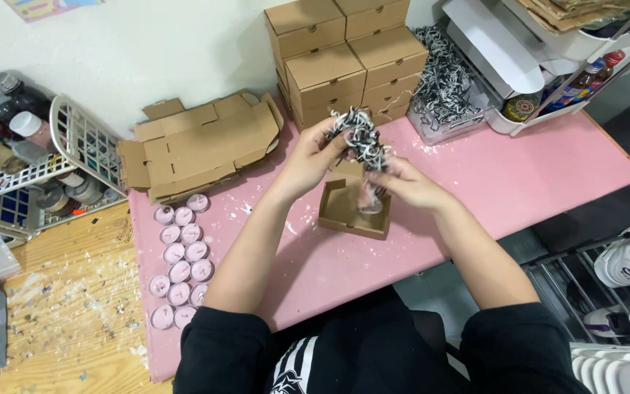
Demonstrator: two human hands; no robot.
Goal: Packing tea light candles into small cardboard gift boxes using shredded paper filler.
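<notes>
Both hands work a tuft of black-and-white shredded paper filler (pixel 360 138), held up just above a small open brown cardboard box (pixel 351 209) on the pink bench (pixel 519 182). Left hand (pixel 313 157) is closed in a pinch on the top-left of the tuft; right hand (pixel 406 182) is curled round its lower end, fingers partly closed, right over the box mouth. Something pale pink shows under the right-hand fingers inside the box, too blurred to tell what.

Step, as I judge: teasing the filler apart w/ both hands directly over the box. Next move would call for keeping the strands together & low over the opening, since loose bits scatter easily.

Left of the left forearm: rows of pale pink round tealight candles (pixel 180 259). Beyond the left hand: flat unfolded brown cardboard blanks (pixel 198 142). Beyond both hands: stack of closed brown cardboard boxes (pixel 344 62), w/ a clear tub of more shredded filler (pixel 446 91) to its right.
</notes>
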